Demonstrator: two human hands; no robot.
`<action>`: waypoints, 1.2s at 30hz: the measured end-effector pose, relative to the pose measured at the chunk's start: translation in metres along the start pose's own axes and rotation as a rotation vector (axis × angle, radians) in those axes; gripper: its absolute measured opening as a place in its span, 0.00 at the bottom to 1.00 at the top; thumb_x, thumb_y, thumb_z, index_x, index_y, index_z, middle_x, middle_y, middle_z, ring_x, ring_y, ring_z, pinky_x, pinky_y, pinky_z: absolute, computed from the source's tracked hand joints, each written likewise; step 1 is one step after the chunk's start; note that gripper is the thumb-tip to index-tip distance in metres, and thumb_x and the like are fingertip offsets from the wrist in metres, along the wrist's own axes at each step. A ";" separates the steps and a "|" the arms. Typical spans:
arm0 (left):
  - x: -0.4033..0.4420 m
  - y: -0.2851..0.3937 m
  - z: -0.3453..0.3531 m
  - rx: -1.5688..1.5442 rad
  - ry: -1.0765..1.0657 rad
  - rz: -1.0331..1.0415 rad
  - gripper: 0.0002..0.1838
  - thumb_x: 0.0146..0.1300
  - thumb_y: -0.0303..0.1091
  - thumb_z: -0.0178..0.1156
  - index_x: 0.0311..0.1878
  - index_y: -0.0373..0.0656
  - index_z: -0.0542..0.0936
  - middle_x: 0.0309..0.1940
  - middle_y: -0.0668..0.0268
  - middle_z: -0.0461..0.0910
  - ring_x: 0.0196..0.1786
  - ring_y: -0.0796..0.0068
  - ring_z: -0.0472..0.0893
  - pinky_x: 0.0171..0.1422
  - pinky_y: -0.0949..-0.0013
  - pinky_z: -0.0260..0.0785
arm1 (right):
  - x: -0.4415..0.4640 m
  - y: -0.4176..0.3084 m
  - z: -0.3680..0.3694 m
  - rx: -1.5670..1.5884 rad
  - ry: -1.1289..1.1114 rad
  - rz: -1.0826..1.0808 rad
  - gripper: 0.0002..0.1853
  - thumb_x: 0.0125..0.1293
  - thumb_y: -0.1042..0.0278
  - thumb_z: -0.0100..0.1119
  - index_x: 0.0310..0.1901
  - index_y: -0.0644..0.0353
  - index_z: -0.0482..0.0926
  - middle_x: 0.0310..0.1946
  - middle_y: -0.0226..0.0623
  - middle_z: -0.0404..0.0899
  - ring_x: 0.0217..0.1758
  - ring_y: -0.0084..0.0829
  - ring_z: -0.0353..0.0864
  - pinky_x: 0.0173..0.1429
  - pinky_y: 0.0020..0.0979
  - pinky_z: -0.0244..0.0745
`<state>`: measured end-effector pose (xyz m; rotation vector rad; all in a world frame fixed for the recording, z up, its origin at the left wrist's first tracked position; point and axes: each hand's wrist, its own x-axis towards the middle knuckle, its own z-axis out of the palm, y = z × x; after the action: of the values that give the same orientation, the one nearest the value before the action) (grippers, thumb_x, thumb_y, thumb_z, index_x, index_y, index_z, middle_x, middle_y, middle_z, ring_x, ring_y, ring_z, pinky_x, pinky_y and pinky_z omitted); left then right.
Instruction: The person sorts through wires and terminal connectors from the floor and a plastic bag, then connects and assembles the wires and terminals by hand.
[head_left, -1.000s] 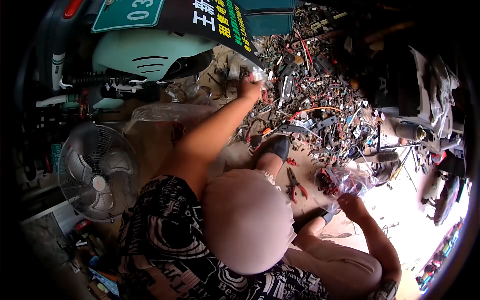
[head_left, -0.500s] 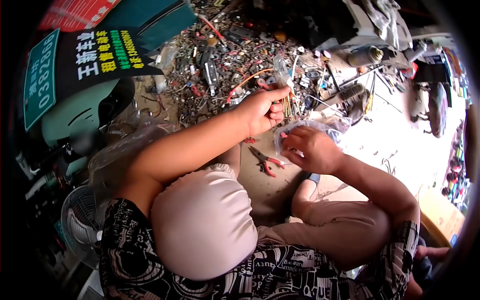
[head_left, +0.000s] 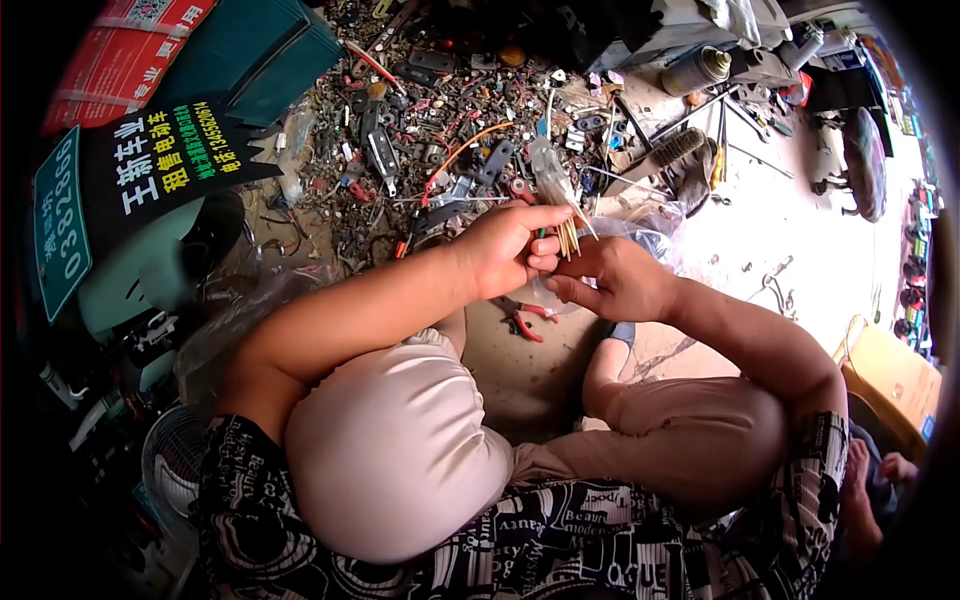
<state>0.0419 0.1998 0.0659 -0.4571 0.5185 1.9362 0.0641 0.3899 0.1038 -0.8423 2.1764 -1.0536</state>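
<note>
My left hand [head_left: 512, 252] is closed around a bundle of thin pale sticks [head_left: 568, 238], their lower ends poking out below my fingers. Above the same hand rises a clear plastic sleeve [head_left: 550, 170]; whether it wraps the sticks I cannot tell. Close against the bundle is my right hand [head_left: 630, 282], its thumb apart from the curled fingers and nothing visible held in it. Some of its fingertips are hidden beside the left hand. Red-handled pliers [head_left: 527, 318] lie on the ground just below the hands. Behind my right hand sits a clear plastic bag [head_left: 655, 235].
Small metal and plastic parts [head_left: 400, 130] cover the ground ahead. A brush [head_left: 680, 148] and a spray can [head_left: 697, 70] lie to the right. At left are a lettered black panel [head_left: 170, 160] and a fan [head_left: 172, 455]. Another person [head_left: 870, 490] is at lower right.
My right hand has moved up and left, from over the plastic bag to the sticks. The left hand still holds them, now slightly lower. The view has shifted a little.
</note>
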 end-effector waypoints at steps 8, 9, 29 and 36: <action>-0.007 -0.006 0.007 0.244 0.053 0.007 0.09 0.67 0.33 0.54 0.47 0.44 0.75 0.20 0.73 0.67 0.15 0.85 0.60 0.16 0.77 0.48 | 0.009 -0.015 -0.012 0.329 -0.191 0.160 0.17 0.68 0.60 0.56 0.26 0.63 0.82 0.20 0.37 0.80 0.24 0.32 0.80 0.33 0.34 0.72; -0.007 -0.006 0.007 0.238 0.060 0.017 0.08 0.66 0.33 0.54 0.46 0.43 0.75 0.21 0.73 0.67 0.14 0.85 0.59 0.16 0.76 0.48 | 0.008 -0.011 -0.007 0.372 -0.193 0.217 0.16 0.68 0.60 0.56 0.28 0.63 0.83 0.20 0.37 0.80 0.24 0.29 0.78 0.33 0.33 0.72; -0.009 -0.006 -0.007 0.005 0.116 -0.204 0.09 0.67 0.36 0.49 0.38 0.44 0.77 0.15 0.75 0.65 0.15 0.85 0.57 0.22 0.77 0.50 | 0.006 -0.006 0.001 -0.180 0.274 0.156 0.43 0.42 0.67 0.77 0.61 0.56 0.62 0.48 0.40 0.71 0.39 0.38 0.77 0.42 0.35 0.76; -0.005 -0.015 -0.017 0.188 -0.030 -0.358 0.14 0.65 0.45 0.46 0.40 0.52 0.80 0.11 0.78 0.57 0.14 0.84 0.54 0.35 0.60 0.63 | 0.005 -0.008 -0.005 -0.035 0.138 0.198 0.45 0.44 0.67 0.76 0.65 0.54 0.62 0.49 0.39 0.72 0.41 0.35 0.77 0.45 0.35 0.76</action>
<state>0.0593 0.1927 0.0524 -0.3712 0.5532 1.5337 0.0602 0.3849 0.1116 -0.5694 2.3440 -1.0029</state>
